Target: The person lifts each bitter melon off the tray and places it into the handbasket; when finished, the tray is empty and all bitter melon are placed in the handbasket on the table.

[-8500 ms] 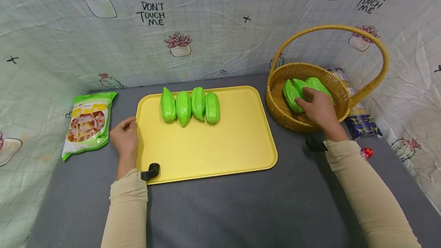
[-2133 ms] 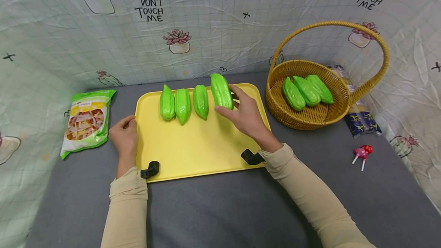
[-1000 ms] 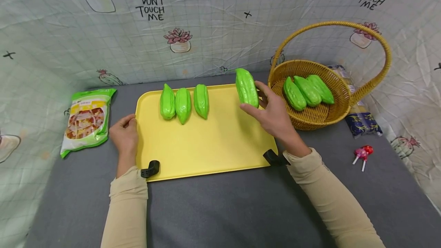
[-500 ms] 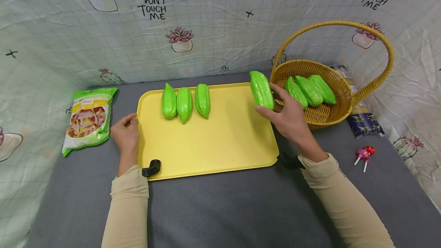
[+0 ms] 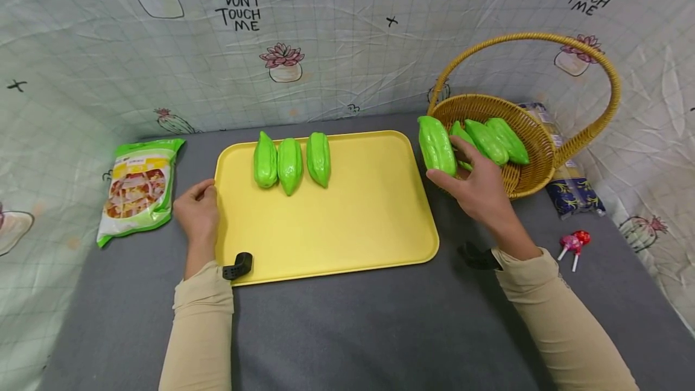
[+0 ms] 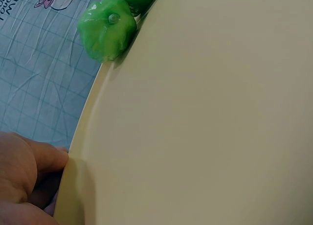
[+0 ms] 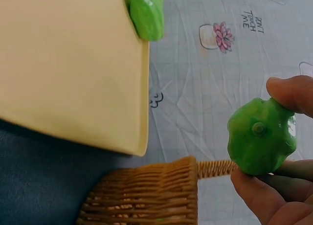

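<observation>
My right hand (image 5: 478, 183) pinches a shiny green ridged gourd (image 5: 437, 146) between thumb and fingers. The gourd is held up just off the tray's right edge, overlapping the left rim of the wicker basket (image 5: 472, 198) in the head view. In the right wrist view the gourd (image 7: 259, 137) shows its nubbed end. My left hand (image 5: 196, 213) grips the left rim of the yellow tray (image 5: 353, 228) with curled fingers. Three similar gourds (image 5: 290, 166) lie in a row near the tray's back edge. Inside the basket are three more gourds (image 5: 487, 142), one partly hidden by my right hand.
A green and white food bag (image 5: 138, 192) lies left of the tray. Behind the basket's right side is a blue patterned packet (image 5: 572, 192), with two lollipops (image 5: 575, 243) in front. The basket's tall arched handle (image 5: 521, 38) rises above it. A printed cloth (image 5: 347, 47) hangs behind.
My right hand took the fourth gourd off the tray's row and carried it right to the basket's left side. Another gourd had shifted slightly right, leaving a gap. My left hand stayed put.
</observation>
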Motion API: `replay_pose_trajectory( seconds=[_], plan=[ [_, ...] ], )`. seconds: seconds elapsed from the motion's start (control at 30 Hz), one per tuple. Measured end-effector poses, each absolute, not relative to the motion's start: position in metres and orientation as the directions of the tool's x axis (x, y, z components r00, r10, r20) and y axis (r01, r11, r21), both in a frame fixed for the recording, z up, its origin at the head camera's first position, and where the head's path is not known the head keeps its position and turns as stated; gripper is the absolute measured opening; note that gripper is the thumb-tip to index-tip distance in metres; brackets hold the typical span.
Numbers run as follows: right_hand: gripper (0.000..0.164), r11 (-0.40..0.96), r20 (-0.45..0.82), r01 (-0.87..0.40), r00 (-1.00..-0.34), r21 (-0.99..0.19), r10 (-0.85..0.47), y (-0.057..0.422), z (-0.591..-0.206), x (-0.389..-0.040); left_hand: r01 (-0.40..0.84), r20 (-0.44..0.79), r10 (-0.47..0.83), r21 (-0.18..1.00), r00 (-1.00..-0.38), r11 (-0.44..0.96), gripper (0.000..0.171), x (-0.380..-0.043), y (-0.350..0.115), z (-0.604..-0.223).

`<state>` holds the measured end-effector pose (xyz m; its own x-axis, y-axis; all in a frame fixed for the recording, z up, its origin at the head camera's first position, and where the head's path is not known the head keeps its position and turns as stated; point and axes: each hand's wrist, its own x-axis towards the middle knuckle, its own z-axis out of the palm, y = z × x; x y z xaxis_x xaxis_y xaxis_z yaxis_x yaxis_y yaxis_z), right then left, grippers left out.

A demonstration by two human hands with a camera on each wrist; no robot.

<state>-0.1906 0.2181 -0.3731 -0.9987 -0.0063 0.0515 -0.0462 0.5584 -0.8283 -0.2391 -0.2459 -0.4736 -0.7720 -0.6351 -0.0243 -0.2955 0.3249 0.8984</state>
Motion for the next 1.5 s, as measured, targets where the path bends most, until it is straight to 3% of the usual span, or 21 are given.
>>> replay_pose_trajectory(
  seconds=[0.7, 1.5],
  plan=[
    [0.083, 0.669, 0.049, -0.001, -0.997, -0.743, 0.054, 0.25, -0.374, -0.193, -0.31, -0.039, -0.633, 0.894, -0.773, 0.324, 0.029, -0.24, -0.246, -0.473],
    [0.09, 0.704, -0.072, 0.057, -0.997, -0.707, 0.009, 0.26, -0.39, -0.223, -0.288, -0.022, -0.638, 0.904, -0.77, 0.317, 0.027, -0.239, -0.245, -0.473]
  ],
)
